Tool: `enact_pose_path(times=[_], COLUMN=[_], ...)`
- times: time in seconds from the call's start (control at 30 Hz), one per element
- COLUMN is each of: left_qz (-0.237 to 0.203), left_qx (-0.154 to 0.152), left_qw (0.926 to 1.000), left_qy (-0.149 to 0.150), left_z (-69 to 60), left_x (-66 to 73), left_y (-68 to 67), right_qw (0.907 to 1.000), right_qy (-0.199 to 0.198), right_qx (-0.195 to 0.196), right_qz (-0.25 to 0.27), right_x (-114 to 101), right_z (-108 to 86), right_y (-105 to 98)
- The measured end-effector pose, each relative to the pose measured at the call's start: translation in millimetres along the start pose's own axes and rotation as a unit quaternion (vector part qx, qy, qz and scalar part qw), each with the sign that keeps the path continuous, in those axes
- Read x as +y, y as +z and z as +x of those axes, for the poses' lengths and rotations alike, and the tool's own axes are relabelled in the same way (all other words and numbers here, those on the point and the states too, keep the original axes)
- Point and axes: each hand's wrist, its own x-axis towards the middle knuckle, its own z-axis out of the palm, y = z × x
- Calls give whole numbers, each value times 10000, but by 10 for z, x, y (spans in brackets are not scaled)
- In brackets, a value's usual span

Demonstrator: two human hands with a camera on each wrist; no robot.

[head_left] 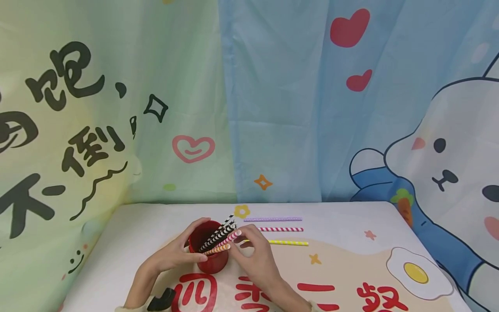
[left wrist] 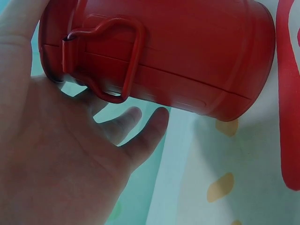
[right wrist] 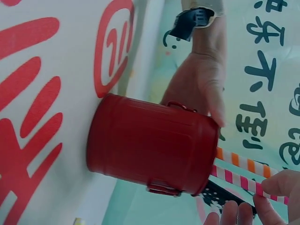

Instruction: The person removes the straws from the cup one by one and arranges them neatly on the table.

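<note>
A red metal bucket (head_left: 212, 263) with small side handles stands on the table, tilted slightly. My left hand (head_left: 171, 256) holds it by the rim, thumb on the near side and fingers round the far side; in the left wrist view some fingers stand off its wall. Black-and-white paper straws (head_left: 218, 236) lean out of its mouth, along with an orange-striped straw (right wrist: 243, 161) and a pink-striped straw (right wrist: 239, 180). My right hand (head_left: 257, 255) pinches the pink-striped straw near its upper end. The straws' lower ends are hidden inside the bucket.
To the right of the bucket, a purple straw (head_left: 273, 219), a red-and-white striped straw (head_left: 283, 229) and a yellow straw (head_left: 290, 243) lie on the printed tablecloth (head_left: 343, 264). A printed curtain (head_left: 273, 108) hangs behind the table.
</note>
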Motion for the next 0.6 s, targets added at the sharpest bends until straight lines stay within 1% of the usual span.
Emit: enact_pose_path(times=[0.2, 0.47, 0.6], left_qz=[-32, -24, -8], left_qx=[-22, -10, -28], left_qw=[10000, 10000, 10000], left_qy=[18, 13, -31], left_z=[-5, -12, -10], left_x=[-8, -8, -2], left_y=[-3, -10, -5], right_qw=[9994, 9993, 9995], right_qy=[-320, -267, -66], right_qx=[158, 242, 303], right_qz=[47, 111, 25], right_x=[-57, -114, -153], right_z=[-15, -8, -13], right_y=[-49, -171, -240])
